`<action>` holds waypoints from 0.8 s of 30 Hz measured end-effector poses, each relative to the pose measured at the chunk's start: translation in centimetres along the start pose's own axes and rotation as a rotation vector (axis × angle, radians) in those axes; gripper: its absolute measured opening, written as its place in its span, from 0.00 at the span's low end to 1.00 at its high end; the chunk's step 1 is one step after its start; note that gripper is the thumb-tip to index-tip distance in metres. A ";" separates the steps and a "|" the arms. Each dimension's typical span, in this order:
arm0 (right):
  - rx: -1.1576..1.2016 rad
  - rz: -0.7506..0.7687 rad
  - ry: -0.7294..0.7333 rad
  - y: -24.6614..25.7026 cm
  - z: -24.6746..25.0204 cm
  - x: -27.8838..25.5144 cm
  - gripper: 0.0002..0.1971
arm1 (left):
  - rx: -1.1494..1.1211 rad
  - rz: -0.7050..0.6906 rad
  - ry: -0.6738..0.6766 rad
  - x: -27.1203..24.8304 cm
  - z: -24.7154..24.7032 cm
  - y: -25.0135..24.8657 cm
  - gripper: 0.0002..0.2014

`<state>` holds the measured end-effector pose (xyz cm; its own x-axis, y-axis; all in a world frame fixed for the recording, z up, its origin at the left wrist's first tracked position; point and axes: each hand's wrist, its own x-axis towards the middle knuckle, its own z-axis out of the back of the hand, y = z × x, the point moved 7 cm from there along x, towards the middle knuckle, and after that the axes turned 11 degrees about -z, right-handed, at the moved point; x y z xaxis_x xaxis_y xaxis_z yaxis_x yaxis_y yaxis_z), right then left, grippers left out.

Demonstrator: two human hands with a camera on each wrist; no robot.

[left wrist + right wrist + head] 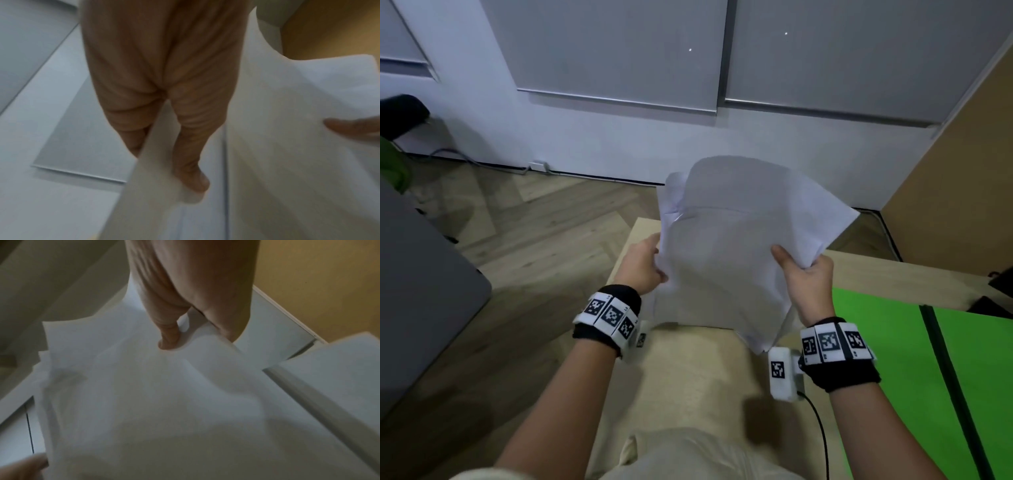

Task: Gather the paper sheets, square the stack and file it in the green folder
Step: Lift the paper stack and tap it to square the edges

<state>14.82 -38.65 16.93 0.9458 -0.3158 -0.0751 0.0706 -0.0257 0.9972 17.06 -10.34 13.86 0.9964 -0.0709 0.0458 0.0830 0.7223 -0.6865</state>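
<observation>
A loose stack of white paper sheets (pixel 726 246) is held upright above the light wooden table (pixel 688 370), its edges uneven and fanned at the top left. My left hand (pixel 643 267) grips the stack's left edge, and in the left wrist view the paper (pixel 287 146) runs between thumb and fingers (pixel 189 159). My right hand (pixel 804 277) pinches the right edge, thumb in front; the right wrist view shows the thumb (pixel 168 337) pressing into the sheets (pixel 144 394). The green folder (pixel 893 359) lies open flat on the table at the right.
A dark strip (pixel 945 377) crosses the green folder. A grey surface (pixel 421 291) stands at the left over wooden flooring. A brown panel (pixel 962 171) rises at the right, and a white wall with grey blinds (pixel 619 51) stands behind the table.
</observation>
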 end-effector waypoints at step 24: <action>-0.027 0.089 0.007 0.9 0.6 -0.3 0.07 | -0.234 -0.713 -0.306 -2.4 8.9 -14.4 0.48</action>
<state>14.44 -39.18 17.79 0.9510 -0.3090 0.0135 -0.0051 0.0279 0.9996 13.66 -14.48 30.07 0.6677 -0.2446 0.7031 0.7285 0.4090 -0.5496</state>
